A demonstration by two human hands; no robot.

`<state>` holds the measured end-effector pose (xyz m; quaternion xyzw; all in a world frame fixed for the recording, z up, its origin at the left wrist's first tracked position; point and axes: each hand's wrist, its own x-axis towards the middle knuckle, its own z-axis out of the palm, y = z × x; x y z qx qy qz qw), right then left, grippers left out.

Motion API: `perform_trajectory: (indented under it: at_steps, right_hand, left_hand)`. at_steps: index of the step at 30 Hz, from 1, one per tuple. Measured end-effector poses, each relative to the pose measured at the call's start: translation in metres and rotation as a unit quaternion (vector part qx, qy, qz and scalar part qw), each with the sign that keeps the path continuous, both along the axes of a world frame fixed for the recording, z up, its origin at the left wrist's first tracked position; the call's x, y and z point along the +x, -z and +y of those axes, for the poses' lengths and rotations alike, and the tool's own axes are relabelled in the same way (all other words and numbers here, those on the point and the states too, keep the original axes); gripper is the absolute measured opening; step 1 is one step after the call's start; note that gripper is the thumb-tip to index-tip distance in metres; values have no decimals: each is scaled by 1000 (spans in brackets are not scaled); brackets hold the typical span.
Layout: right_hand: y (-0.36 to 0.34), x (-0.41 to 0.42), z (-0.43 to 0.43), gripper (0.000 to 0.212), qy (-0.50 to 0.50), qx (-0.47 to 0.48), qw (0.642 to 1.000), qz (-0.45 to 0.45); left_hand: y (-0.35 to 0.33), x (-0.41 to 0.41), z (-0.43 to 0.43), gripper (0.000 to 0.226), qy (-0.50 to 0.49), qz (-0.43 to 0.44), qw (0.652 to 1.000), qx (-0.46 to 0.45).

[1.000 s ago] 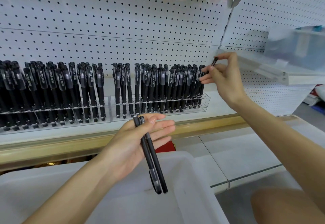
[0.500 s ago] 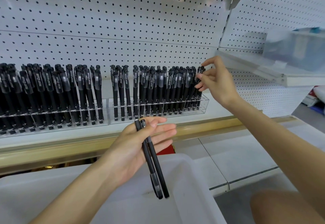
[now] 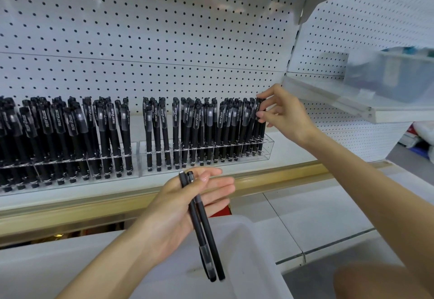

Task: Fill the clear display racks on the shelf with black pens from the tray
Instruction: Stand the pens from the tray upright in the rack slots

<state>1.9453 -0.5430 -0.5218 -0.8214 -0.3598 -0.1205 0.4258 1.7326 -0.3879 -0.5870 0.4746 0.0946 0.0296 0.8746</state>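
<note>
Right hand [image 3: 286, 115] pinches the cap of the end pen [image 3: 257, 111] standing in the right clear rack [image 3: 267, 145]; left hand [image 3: 178, 207], fingers straight, clamps two spare pens [image 3: 202, 223] under its thumb above the tray [image 3: 249, 242].

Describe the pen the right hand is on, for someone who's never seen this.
Start at the white pegboard shelf, then the right-hand clear plastic rack. At its far right end is the black capped pen pinched near its top by the right hand. It is the only racked pen being gripped; the two black pens in the left hand are unracked.
</note>
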Motion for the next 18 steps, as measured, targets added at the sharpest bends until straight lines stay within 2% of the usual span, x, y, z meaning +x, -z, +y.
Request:
perform_trajectory:
  at_steps: [7, 13, 18]
  right_hand:
    - [-4, 3, 2, 12, -1, 70, 997, 41]
    - [-3, 8, 2, 14, -9, 77, 995, 55]
    - [-4, 7, 3, 15, -7, 39, 999, 34]
  left_hand:
    - [1, 2, -5, 28, 1, -6, 1000, -3]
    - [1, 2, -3, 26, -4, 0, 1000, 6]
    - [2, 3, -5, 25, -9, 6, 1000, 6]
